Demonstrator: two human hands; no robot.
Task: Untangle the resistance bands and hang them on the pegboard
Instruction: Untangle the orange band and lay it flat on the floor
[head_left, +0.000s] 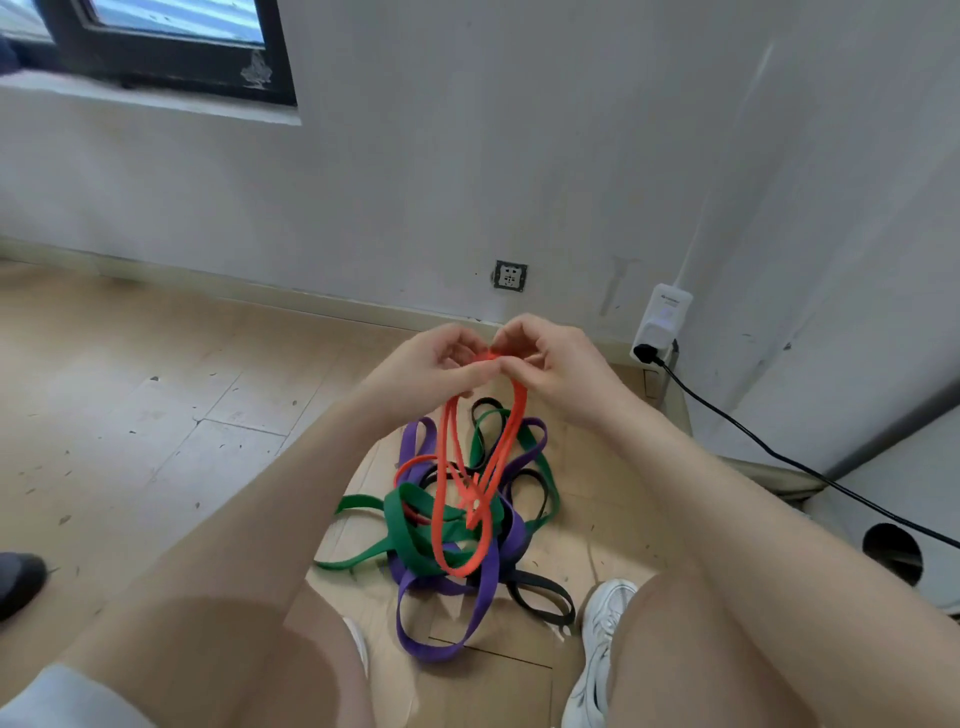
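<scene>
Crouching over a wooden floor (130, 415), a person's bare knees fill the foreground, a white sneaker (597, 649) planted at the right and the toe of a dark shoe (18, 582) showing at the left edge. Between the knees lies a tangled heap of resistance bands: a purple band (447, 618) looping nearest the camera, a black band (540, 597) beside it to the right, and a green band (374, 551) trailing off to the left. An orange band (441, 499) rises out of the heap in several strands, its lower loops still threaded through the others, its top end bunched between both hands above the pile. The left hand (441, 364) and the right hand (550, 358) meet fingertip to fingertip, each pinching that orange bunch with curled fingers. Beyond the hands, a wall socket (510, 275) sits low on the white wall. To its right a white adapter (662, 322) hangs on the wall, with a black cable (779, 457) plugged in at its foot and running off right. Its printed label is too blurred to read. A dark-framed window (171, 47) occupies the upper left.
</scene>
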